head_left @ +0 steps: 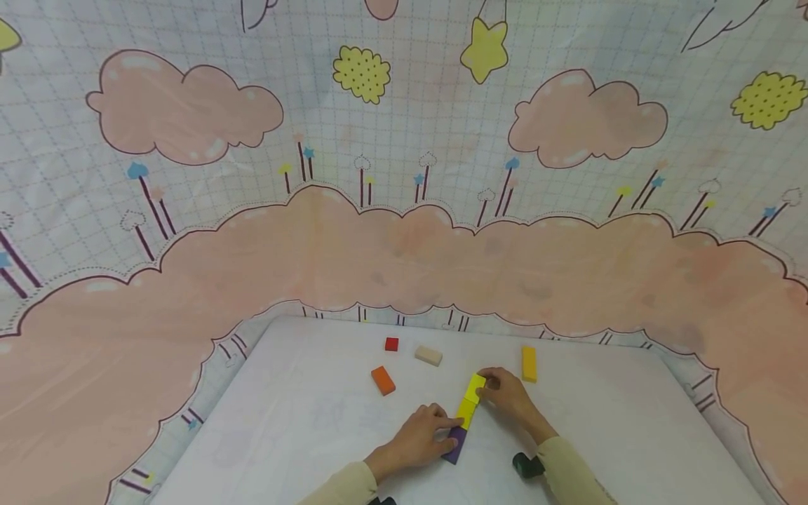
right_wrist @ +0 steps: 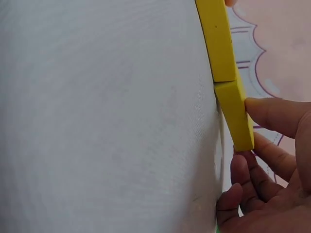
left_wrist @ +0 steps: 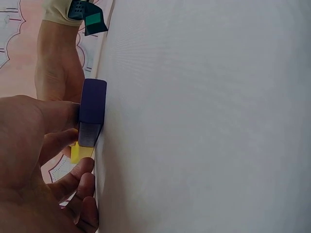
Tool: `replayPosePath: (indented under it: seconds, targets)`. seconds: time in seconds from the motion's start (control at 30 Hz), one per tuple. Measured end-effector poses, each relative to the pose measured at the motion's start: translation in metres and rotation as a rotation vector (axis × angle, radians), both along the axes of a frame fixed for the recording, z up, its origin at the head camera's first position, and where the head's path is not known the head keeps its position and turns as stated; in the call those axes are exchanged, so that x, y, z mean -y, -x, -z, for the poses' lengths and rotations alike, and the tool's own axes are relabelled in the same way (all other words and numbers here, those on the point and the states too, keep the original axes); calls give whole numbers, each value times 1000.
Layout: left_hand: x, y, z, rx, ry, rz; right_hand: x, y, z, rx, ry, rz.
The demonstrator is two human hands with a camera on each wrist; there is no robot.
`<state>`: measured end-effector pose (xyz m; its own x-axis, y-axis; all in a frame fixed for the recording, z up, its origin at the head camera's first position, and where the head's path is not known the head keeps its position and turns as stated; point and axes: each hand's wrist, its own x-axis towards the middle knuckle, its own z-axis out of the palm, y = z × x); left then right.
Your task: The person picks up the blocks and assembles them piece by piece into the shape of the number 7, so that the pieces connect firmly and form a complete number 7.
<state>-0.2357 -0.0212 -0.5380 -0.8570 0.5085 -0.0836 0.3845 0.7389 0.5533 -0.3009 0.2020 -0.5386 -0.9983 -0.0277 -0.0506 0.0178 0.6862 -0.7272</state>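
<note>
A purple block (head_left: 454,447) and two yellow blocks lie end to end in a slanting row on the white table. My left hand (head_left: 416,436) rests over the near part of this row. Its thumb presses the purple block, and its extended index finger touches the middle yellow block (head_left: 466,409). At the far end, my right hand (head_left: 510,398) pinches the far yellow block (head_left: 475,386) between thumb and fingers. In the right wrist view, that yellow block (right_wrist: 234,114) meets the other at a slight angle.
Beyond the row lie a red block (head_left: 391,344), a beige block (head_left: 428,355) and an orange block (head_left: 382,380). Another yellow block (head_left: 529,364) lies past the right hand. A patterned cloth (head_left: 404,259) hangs behind the white table (head_left: 284,414).
</note>
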Motion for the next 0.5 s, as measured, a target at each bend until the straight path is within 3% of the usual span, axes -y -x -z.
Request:
replayPosePath:
  seconds: [0.5]
  targets:
    - [0, 0, 1, -5, -8, 2, -1, 0, 6, -46, -87, -25]
